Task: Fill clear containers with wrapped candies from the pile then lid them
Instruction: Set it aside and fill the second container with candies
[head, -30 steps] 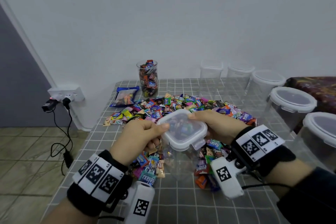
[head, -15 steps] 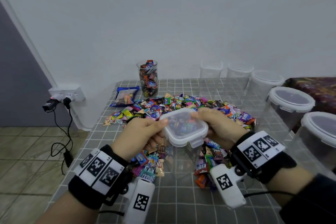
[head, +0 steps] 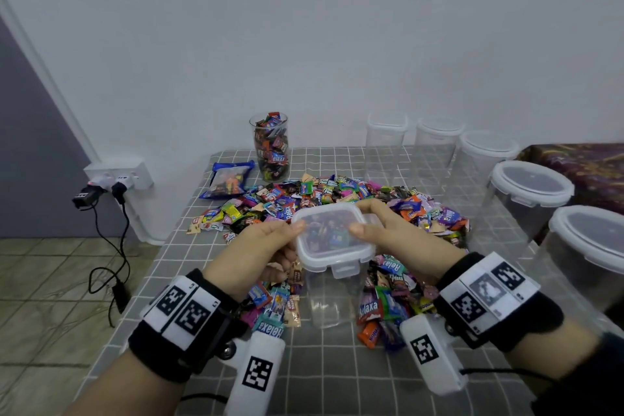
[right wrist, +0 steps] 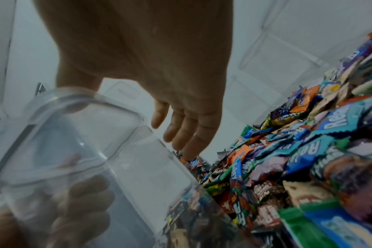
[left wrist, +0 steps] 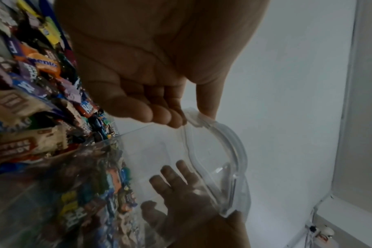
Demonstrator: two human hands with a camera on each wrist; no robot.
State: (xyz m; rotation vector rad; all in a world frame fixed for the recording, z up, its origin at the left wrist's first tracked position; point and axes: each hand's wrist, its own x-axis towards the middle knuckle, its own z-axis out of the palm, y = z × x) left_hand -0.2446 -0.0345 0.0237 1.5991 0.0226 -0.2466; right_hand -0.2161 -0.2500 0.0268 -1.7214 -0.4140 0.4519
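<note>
- The left hand (head: 251,255) pinches the left edge of the square lid (head: 332,236): thumb on top, the other fingers curled under the rim, as the left wrist view shows.
- The right hand (head: 401,240) holds the lid's right side in a narrow grip, thumb on top and fingers spread along the far edge and down the wall.
- The lid is translucent white with rounded corners and a clip flap hanging at its near edge; it sits on top of the clear container (head: 329,294).
- That container is tall, square and see-through. It stands on the table (head: 337,375) at the near edge of the candy pile (head: 337,194), with wrapped sweets visible through its walls.
- Farther back stands a glass full of candies (head: 270,147), a blue bag (head: 228,179) beside it.
- Lidded clear containers (head: 526,192) line the right side of the table.
</note>
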